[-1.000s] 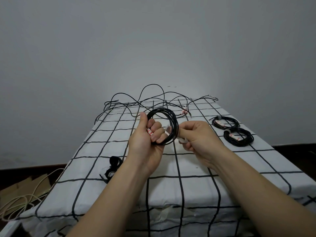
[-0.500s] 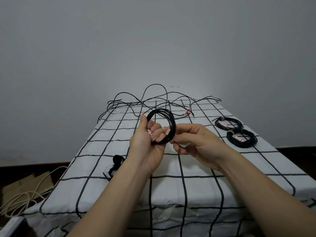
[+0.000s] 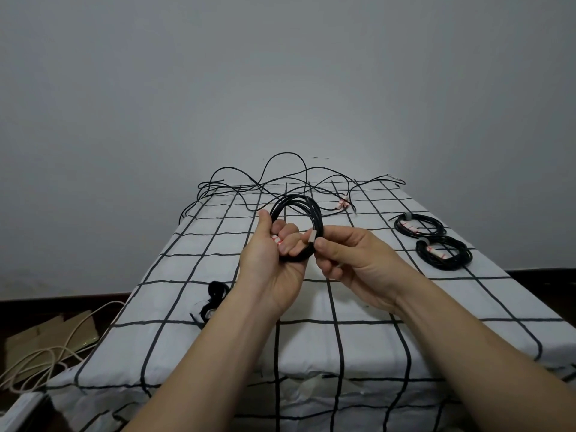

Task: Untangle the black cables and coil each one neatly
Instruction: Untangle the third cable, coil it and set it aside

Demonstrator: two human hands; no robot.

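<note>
Left grip [image 3: 268, 266] was curled round the coiled black cable [image 3: 316, 219], held up mid-frame over the bench [image 3: 374, 307]. Right grip [image 3: 358, 263] was pinching a pale tie [image 3: 311, 236] on the coil's right side. A finished coil [image 3: 417, 226] and a second coil [image 3: 442, 254] sat center-right, with a loose tangle [image 3: 280, 182] above center.

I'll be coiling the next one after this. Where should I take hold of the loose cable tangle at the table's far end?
Probably the end beside the red-and-white tag, pinched from above, coming from the near right. It lies flat on the cloth, clear of the raised crossing loops behind it, so it should draw out with less snagging.
</note>
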